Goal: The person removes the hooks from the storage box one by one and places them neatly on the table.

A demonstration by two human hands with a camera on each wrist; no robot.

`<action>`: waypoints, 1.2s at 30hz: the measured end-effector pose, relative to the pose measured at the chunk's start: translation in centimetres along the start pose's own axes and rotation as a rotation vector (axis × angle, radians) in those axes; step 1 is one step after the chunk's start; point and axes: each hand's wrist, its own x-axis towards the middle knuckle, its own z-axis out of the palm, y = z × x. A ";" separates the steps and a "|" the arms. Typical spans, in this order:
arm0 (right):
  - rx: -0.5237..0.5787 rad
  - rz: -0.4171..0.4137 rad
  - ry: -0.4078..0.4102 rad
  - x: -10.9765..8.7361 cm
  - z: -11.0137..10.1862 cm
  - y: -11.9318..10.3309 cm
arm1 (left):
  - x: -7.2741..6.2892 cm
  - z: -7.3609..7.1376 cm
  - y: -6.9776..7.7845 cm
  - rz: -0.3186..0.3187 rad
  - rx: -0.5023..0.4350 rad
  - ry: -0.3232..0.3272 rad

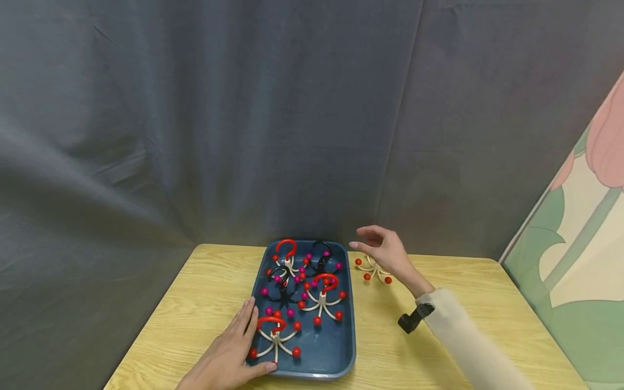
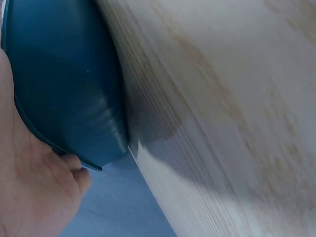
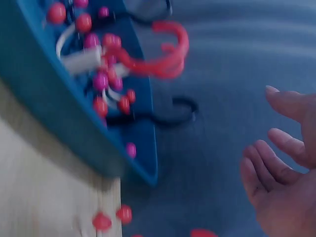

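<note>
Several ball-tipped hook hangers lie in the blue tray (image 1: 312, 352): white ones with red hooks and balls, such as the front hanger (image 1: 275, 337), and black ones with magenta balls, such as the black hanger (image 1: 284, 297). My left hand (image 1: 226, 349) rests on the tray's front left corner, fingers along the left rim, thumb over the front edge. Beyond the right rim, my right hand (image 1: 387, 252) hovers with fingers bent and thumb apart, holding nothing. A white hanger (image 1: 375, 269) with red balls is on the table just beneath it, partly hidden by the hand.
The light wooden table (image 1: 180, 309) carries the tray. A dark grey curtain (image 1: 312, 124) hangs behind the far edge. At the right stands a panel (image 1: 575, 244) painted with flowers. A black strap device (image 1: 414, 318) sits on the right wrist.
</note>
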 end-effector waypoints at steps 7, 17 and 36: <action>0.140 -0.104 -0.153 -1.7 3.6 -3.0 | -0.2 0.3 0.1 -0.026 -0.007 -0.017; 0.145 -0.136 -0.312 -3.4 8.5 -5.7 | -0.3 0.0 -0.1 -0.040 -0.036 -0.012; 0.231 -0.119 -0.500 -7.3 15.0 -6.6 | -0.2 0.1 -0.6 -0.009 -0.024 -0.005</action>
